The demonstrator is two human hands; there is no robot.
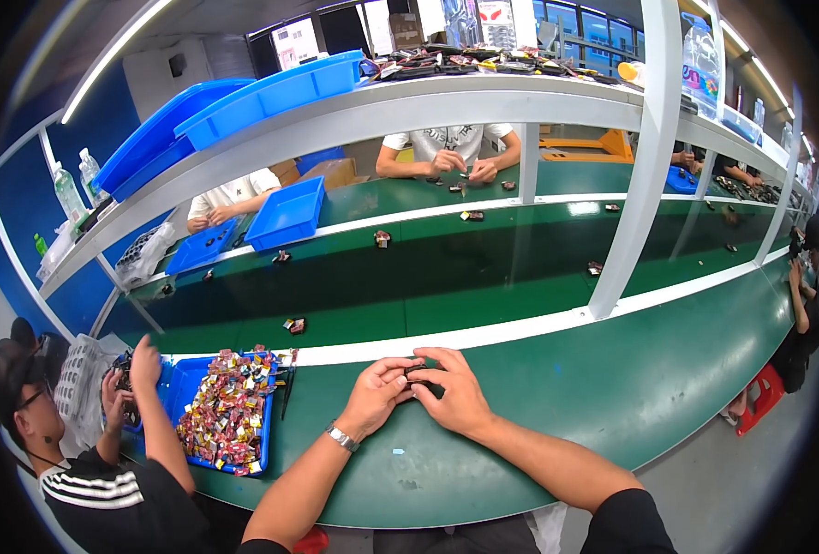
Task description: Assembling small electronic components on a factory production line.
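Observation:
Over the green bench top [557,406], my left hand [379,395] and my right hand [454,392] meet, fingers bent together around a small black part [418,373]. Fingers cover most of that part, so its exact kind cannot be told. Both hands grip it, just short of the white rail. A metal-banded watch sits on my left wrist. To the left stands a blue tray [182,380], heaped with small red, yellow and white electronic pieces [225,411]. Beside its right edge lies a thin black tool [287,392].
A white rail [354,351] separates the bench from a dark green conveyor [446,295] bearing scattered small pieces. A white post [645,166] rises ahead to the right. At left, a co-worker [105,489] sits close by. Overhead, a shelf holds blue trays [271,97].

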